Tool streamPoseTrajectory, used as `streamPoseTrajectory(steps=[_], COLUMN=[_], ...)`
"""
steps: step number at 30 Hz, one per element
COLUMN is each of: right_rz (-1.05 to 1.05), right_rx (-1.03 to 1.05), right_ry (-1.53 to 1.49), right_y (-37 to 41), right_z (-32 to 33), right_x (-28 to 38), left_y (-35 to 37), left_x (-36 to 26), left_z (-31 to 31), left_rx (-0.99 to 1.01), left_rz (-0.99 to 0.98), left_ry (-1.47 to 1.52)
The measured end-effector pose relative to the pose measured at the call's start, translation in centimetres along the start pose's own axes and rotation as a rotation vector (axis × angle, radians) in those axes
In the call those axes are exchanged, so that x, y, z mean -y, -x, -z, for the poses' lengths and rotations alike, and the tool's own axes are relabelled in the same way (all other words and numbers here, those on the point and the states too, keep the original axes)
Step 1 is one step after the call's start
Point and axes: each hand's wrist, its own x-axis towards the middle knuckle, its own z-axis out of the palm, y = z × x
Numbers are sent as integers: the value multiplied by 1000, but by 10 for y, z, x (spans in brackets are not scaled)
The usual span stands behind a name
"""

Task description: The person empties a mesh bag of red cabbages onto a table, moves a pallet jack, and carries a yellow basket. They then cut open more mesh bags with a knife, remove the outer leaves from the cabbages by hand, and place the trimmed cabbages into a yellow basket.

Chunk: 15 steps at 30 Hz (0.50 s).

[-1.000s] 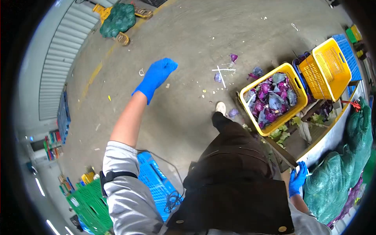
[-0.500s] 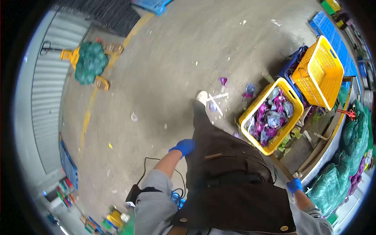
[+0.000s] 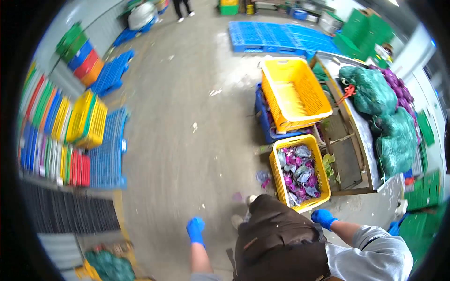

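Head view: right hand [image 3: 323, 218] beside yellow crate [image 3: 277, 178]

Its blue-gloved fingers curl together near the crate's lower corner. Purple cabbage leaves [image 3: 300, 174] lie in the crate, beside the table [image 3: 365, 136]. The left hand [image 3: 196, 229], fingers also curled together, hangs over the floor [image 3: 178, 159].

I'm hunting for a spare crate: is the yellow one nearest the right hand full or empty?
Full, or nearly so: purple and bluish leaves spread across the yellow crate, hiding its floor.
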Motion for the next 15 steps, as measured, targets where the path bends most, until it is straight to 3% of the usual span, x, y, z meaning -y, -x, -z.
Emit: streamPoseTrajectory(steps=[1, 2, 3, 4, 5, 6, 7, 9, 11, 12, 13, 14, 15], right_rz=[-22, 47, -17, 1, -13, 7, 7, 1, 97, 200, 86, 57, 46], right_rx=[99, -7, 3, 76, 86, 145, 117, 77, 53, -74, 150, -33, -41], right_ry=[23, -181, -275, -272, -287, -228, -237, -272, -220, -135, -218, -340, -260], right_y=[-11, -13, -21, -28, -48, -53, -75, -127, -178, -204, -241, -263, -285], right_z=[-2, -9, -16, -9, -32, -14, -21, -22, 3, 27, 57, 91, 131], right_x=[-1, -2, 2, 16, 9, 30, 35, 44, 59, 65, 76, 91, 102], left_y=[-8, -19, -37, -58, -68, -70, -84, -97, -125, -145, -158, -179, -211], left_x=[-3, -2, 2, 0, -3, -2, 6, 14, 39, 57, 76, 101, 127], left_z=[12, 25, 14, -22, -9, 41, 49, 117, 154, 166, 174, 181, 176], left_rx=[18, 100, 203, 146, 126, 40, -23, 266, 299, 310, 138, -26, -14], left_rz=[250, 299, -29, -10, -40, -74, -139, 613, 589, 575, 348, 119, 97], left_ry=[316, 439, 216, 348, 255, 235, 339, 1992, 2111, 2083, 1792, 1485, 1454])
